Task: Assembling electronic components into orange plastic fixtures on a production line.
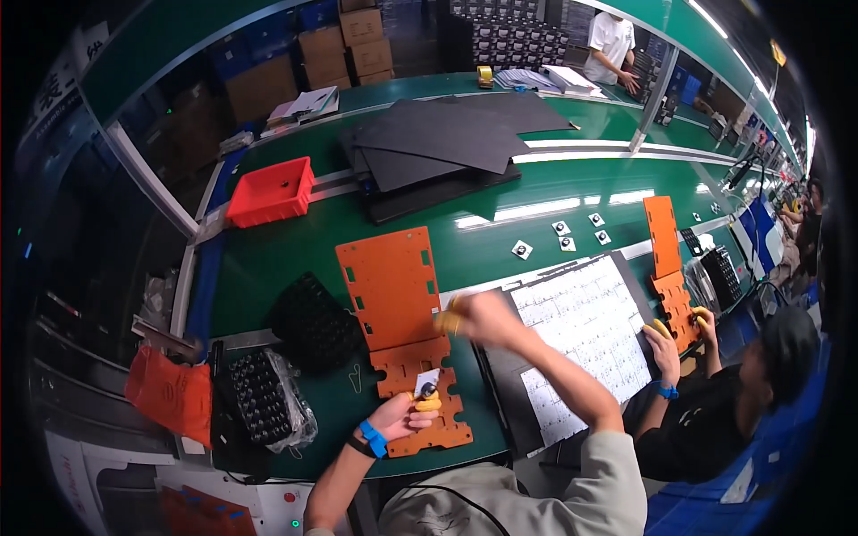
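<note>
My left hand [404, 416], with yellow finger covers and a blue wrist strap, is closed on a small white square piece with a black round part [427, 382]. It is over the lower, slotted section of an orange fixture [394, 382], whose flat upper panel [389, 288] lies open behind. My right hand [483, 318], also in yellow finger covers, is smeared by motion beside that panel's right edge. Whether it holds anything is hidden by the blur. Left of the fixture, a black tray with rows of round parts [257, 398] sits in clear plastic beside another dark tray [315, 323].
A sheet of small printed figures [581, 330] lies on a black board to the right. Similar white pieces [522, 249] dot the green belt. Behind are black sheets [438, 134] and a red bin [271, 192]. At right, a co-worker's hands [663, 353] are near another orange fixture [675, 304].
</note>
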Tool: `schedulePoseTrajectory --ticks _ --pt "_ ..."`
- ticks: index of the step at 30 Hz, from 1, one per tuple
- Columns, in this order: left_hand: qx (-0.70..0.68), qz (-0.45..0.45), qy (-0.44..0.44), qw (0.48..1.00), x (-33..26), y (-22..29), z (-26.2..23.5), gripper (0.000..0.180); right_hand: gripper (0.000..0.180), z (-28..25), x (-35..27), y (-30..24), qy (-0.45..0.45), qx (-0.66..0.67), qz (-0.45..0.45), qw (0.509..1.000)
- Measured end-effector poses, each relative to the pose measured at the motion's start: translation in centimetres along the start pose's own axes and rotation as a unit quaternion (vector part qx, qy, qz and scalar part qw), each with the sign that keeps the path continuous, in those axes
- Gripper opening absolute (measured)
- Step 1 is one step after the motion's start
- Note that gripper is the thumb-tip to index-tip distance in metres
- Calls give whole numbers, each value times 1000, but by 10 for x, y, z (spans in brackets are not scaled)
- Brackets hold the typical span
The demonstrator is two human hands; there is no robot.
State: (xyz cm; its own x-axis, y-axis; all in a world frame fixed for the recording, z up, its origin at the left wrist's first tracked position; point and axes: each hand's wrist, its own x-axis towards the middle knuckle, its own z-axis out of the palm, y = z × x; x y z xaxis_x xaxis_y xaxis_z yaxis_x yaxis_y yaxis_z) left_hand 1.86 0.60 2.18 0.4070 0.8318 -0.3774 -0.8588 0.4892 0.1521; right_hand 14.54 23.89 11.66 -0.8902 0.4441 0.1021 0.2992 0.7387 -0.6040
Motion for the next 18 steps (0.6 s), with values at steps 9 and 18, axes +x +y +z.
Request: schedulePoseTrajectory --ticks 9,18 --pt "61 -91 -8 994 14 -17 15 38 14 4 -13 68 -102 133 45 985" --pt "436 245 257 827 1 -57 -19 21 34 -15 77 312 207 -102 320 919"
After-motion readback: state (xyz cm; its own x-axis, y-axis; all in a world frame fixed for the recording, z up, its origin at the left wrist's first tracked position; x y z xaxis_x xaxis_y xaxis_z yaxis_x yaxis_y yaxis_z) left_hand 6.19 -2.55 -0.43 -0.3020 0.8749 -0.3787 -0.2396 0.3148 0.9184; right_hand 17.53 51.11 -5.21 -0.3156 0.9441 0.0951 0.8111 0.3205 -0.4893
